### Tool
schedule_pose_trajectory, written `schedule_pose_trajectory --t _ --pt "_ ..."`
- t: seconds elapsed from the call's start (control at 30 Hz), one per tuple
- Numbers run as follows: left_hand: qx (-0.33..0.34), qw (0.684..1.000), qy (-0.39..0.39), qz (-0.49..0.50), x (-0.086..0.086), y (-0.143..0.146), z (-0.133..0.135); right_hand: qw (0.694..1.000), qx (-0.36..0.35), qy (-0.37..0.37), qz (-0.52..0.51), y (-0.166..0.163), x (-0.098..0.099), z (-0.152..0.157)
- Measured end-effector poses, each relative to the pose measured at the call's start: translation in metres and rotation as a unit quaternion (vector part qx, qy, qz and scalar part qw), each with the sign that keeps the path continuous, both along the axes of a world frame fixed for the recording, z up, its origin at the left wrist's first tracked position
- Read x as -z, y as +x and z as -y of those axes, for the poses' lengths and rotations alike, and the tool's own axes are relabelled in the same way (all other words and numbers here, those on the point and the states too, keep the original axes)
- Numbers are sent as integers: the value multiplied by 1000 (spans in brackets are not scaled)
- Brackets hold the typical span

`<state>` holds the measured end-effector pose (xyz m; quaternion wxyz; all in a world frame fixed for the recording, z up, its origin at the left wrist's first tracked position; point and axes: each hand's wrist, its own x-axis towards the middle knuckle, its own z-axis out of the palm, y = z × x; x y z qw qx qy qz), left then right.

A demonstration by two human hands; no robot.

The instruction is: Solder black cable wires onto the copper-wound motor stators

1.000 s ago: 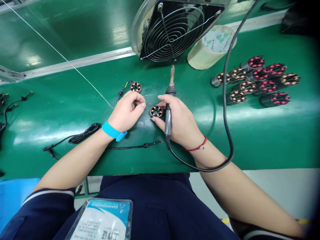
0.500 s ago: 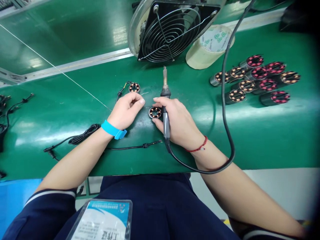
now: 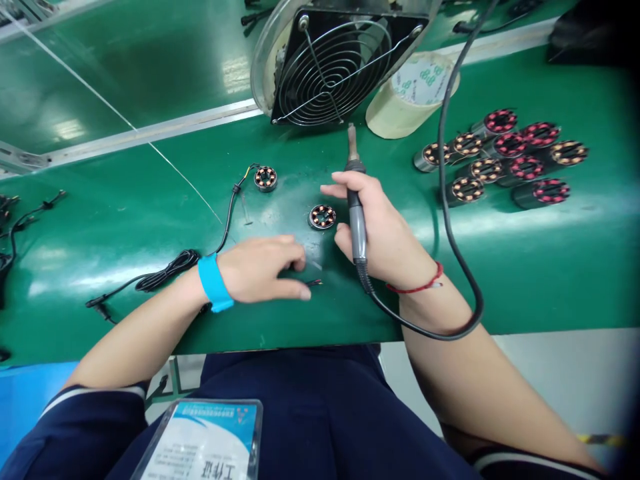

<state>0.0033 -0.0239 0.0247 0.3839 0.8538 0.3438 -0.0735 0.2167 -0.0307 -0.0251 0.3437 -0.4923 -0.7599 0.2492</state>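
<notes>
My right hand is wrapped around the grey handle of a soldering iron, its tip pointing away toward the fan. Just left of those fingers, a small ring-shaped motor stator with copper windings lies on the bench, apart from the hand. My left hand hovers low over a black cable end, thumb and fingers apart with nothing visible between them. Farther back sits a second stator, joined by coloured leads to a black cable. A thin silvery wire slants down from the upper left.
A caged fan stands at the back, with a large tape roll beside it. Several wound stators in metal cylinders cluster at the right. The iron's cord loops over my right forearm. A coiled cable lies at the left.
My left hand has let go of the thin wire and moved down toward the cable end, its fingers opening. My right hand, still holding the iron, has shifted right, off the near stator.
</notes>
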Motion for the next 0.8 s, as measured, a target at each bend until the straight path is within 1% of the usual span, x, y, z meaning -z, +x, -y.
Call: schedule_pose_trajectory --t 0.03,0.07,0.1,0.13,0.17,0.23,0.3,0.37,0.4,0.43,0.5,0.57,0.6,0.63,0.7,0.8 --pt "50 998 -2 -41 -2 2 5 1000 4 -1 -9 0 -2 0" --pt "80 994 2 -70 -4 4 9 1000 9 0 -16 0 -4 1" --pt "91 992 8 -88 -5 6 12 1000 14 3 -21 -1 -6 2" --pt "84 992 14 -93 -5 7 12 999 20 6 -28 -2 -7 3" --pt "62 994 19 -88 -5 7 11 999 25 7 -38 -4 -8 4" --pt "-17 999 22 -45 -6 5 3 996 36 6 -76 -7 -8 6" --pt "-98 995 12 21 -7 0 -7 991 43 -10 -128 -11 -7 8" --pt "-141 988 -8 62 -10 -6 -13 984 45 -31 -167 -14 -5 9" --pt "-145 988 -18 59 -11 -7 -14 982 45 -40 -178 -16 -4 10" --pt "-134 990 -24 40 -11 -8 -12 981 43 -44 -183 -17 -4 10" --pt "-81 996 -19 -25 -12 -5 -6 980 37 -39 -191 -19 -3 11" --pt "-23 995 11 -97 -11 0 2 980 31 -28 -195 -19 -2 11" --pt "-7 992 29 -122 -10 3 5 980 33 -22 -195 -19 -2 11" --pt "-7 990 46 -133 -10 4 6 980 37 -20 -193 -18 -2 11" --pt "-48 990 66 -115 -10 5 4 981 49 -22 -188 -17 -3 11" --pt "-130 990 43 -21 -13 -1 -6 977 54 -42 -204 -18 -3 10"
